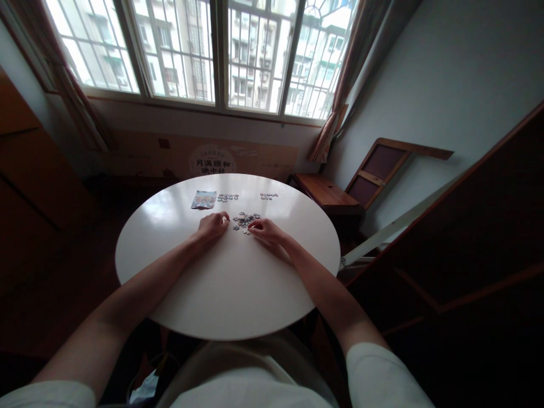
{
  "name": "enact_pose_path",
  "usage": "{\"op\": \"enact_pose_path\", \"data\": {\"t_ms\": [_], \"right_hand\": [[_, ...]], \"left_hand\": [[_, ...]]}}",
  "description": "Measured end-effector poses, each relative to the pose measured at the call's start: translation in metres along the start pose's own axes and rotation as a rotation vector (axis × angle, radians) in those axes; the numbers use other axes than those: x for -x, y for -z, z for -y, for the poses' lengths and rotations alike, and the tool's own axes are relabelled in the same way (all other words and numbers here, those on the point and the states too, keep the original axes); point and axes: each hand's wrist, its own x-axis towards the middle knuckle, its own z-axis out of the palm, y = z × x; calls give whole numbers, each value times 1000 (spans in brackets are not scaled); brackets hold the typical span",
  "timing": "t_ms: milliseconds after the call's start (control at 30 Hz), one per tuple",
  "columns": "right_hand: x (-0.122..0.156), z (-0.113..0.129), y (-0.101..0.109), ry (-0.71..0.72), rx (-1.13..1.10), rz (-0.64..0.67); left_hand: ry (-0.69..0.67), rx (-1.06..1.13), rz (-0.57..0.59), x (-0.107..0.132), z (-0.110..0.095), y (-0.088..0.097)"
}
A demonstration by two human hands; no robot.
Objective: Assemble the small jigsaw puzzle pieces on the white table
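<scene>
A round white table [229, 294] holds a loose pile of small dark jigsaw pieces [245, 219] near its middle. My left hand [213, 225] rests just left of the pile, its fingers curled and pinching a small pale piece at the fingertips. My right hand [264, 229] lies just right of the pile with its fingers pressed together on a piece at the pile's edge. Two smaller groups of pieces lie farther back, one [228, 197] beside a colourful printed picture card [204, 199], the other [268, 196] to the right.
Barred windows [212, 51] fill the far wall, with a cardboard panel [212, 160] below them. A wooden folding chair or frame [361, 181] leans right of the table. Dark wooden furniture stands at both sides.
</scene>
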Motion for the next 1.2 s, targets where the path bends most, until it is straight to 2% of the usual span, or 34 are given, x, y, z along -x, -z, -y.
{"op": "enact_pose_path", "data": {"t_ms": [700,933,1200], "right_hand": [[0,3,1,2,26,-10],[0,1,0,2,33,-12],[0,1,0,-10,14,-4]], "left_hand": [[26,68,3,3,-4,6],[26,75,-67,4,-5,5],[-12,69,-72,6,-4,6]]}}
